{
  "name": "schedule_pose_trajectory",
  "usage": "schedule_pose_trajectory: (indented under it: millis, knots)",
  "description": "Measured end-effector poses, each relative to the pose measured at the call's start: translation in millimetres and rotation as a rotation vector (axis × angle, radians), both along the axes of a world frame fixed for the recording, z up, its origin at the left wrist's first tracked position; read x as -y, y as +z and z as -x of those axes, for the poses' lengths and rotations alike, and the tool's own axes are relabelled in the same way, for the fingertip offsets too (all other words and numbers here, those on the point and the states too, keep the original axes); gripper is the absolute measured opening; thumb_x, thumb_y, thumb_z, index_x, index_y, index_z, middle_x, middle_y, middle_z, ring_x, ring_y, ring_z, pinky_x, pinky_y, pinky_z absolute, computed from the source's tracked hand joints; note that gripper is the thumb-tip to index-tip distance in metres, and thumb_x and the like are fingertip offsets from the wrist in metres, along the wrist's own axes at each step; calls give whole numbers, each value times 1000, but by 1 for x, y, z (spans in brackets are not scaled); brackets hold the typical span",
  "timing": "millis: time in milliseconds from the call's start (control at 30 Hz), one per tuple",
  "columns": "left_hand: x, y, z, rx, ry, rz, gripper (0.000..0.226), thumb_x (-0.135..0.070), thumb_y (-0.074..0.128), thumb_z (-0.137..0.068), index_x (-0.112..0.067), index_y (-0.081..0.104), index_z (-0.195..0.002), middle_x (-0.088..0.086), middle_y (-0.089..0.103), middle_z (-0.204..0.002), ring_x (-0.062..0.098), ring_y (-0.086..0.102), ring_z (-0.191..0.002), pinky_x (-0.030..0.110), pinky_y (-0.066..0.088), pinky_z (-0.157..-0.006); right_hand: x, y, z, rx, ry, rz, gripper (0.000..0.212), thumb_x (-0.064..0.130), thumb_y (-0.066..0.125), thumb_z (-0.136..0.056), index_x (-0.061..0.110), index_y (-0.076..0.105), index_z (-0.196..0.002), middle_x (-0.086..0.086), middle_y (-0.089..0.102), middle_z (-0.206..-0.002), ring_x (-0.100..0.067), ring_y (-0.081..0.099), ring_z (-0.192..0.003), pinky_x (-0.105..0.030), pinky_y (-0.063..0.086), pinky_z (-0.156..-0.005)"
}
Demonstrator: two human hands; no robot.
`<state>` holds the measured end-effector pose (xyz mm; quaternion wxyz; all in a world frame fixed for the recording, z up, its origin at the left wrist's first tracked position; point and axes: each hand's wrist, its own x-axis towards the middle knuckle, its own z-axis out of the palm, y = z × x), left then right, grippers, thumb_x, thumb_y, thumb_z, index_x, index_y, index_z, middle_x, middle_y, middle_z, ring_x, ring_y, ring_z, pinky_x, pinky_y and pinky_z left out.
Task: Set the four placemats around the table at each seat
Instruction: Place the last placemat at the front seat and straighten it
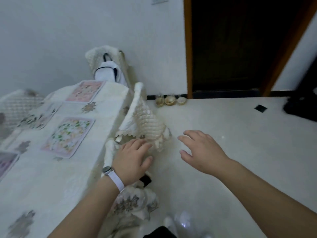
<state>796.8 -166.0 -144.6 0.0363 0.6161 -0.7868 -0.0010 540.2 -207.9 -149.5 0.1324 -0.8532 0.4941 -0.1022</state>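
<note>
Four mats are lying on the worktop (42,182). A pink mat (84,91) is sitting at the far end. A green flower mat (68,136) is sitting near the right edge. A leafy mat (37,115) is sitting across from it. A purple mat (6,162) is peeking in at the left side of the picture. So the laying-out part is looking almost done. I think the person is now checking the seats or fixing a chair.

The left hand (132,158), with a watch (107,170) on its wrist, is reaching to the near chair (144,117) beside the worktop's right edge. Its fingers (144,143) are spread flat and seem to be touching the chair's bumpy cover. They are holding nothing. The right hand (202,152) is hanging over the floor (240,134), loose and open, holding nothing too.

Next, I think each mat is needing a small flat slide so it sits straight in front of its chair.

The green flower mat is lying close to the right edge but not hanging over it. The near chair is crowding that side. The far chair (103,57) is squeezed against the wall. The floor on the right is giving lots of room to walk. Three small bowls (169,100) are sitting by the wall, well apart from the hands.
</note>
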Motion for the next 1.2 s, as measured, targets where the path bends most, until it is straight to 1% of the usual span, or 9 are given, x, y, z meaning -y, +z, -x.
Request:
schedule_pose_trajectory:
  millis: [200,400,533,667,800,900,1033,1100,1200]
  knots:
    - [-25,-10,-75,-5,283,10,44,-45,44,-84,-24,63,-118,2,64,-117,29,59,-110,43,49,-84,43,-1,-75,-6,251,-26,47,42,47,-94,24,48,-138,0,45,-144,-21,39,-132,-38,32,-106]
    - [-27,-32,-140,-88,506,11,46,-46,44,-82,-24,65,-116,0,65,-117,27,59,-109,44,49,-85,80,-1,-152,-53,409,-36,48,44,46,-95,26,46,-140,1,43,-146,-20,36,-134,-37,29,-110]
    - [-15,-43,-178,-136,585,-10,47,-48,41,-81,-26,64,-116,2,65,-119,27,59,-110,46,49,-86,106,-1,-199,-98,479,-37,48,44,46,-94,24,48,-138,-1,45,-144,-23,40,-132,-40,34,-107]
    - [2,-52,-219,-156,646,-14,48,-48,40,-81,-26,65,-117,0,64,-120,26,59,-111,45,49,-87,135,3,-246,-129,531,-4,48,44,44,-95,25,48,-138,0,44,-146,-21,39,-132,-39,35,-106]
    - [12,-58,-256,-174,706,-29,49,-49,42,-81,-24,65,-116,1,65,-118,27,60,-109,45,50,-84,157,2,-294,-138,564,17,49,45,43,-91,22,55,-133,-1,53,-136,-23,48,-124,-40,43,-98]
    - [12,-61,-277,-185,759,-29,53,-50,37,-82,-23,64,-120,1,64,-122,26,58,-113,45,49,-87,163,-3,-324,-136,623,7,52,45,41,-86,18,60,-127,-5,59,-129,-27,55,-117,-41,49,-92]
    - [12,-66,-304,-200,845,-46,60,-53,31,-83,-23,60,-125,1,61,-128,25,54,-118,45,47,-91,175,-12,-361,-145,698,-3,48,41,50,-91,20,54,-134,-3,52,-140,-24,49,-125,-39,43,-100]
    - [10,-72,-316,-226,900,-49,63,-54,29,-82,-22,60,-126,1,60,-129,26,53,-118,44,47,-91,183,-19,-383,-170,745,-13,49,39,50,-92,22,50,-138,-1,47,-144,-22,45,-128,-36,39,-102]
    - [11,-81,-330,-244,979,-63,67,-56,26,-80,-22,59,-128,0,59,-129,25,53,-118,41,47,-90,195,-32,-412,-179,811,-60,49,40,50,-92,23,49,-139,-1,45,-145,-23,43,-129,-38,38,-104]
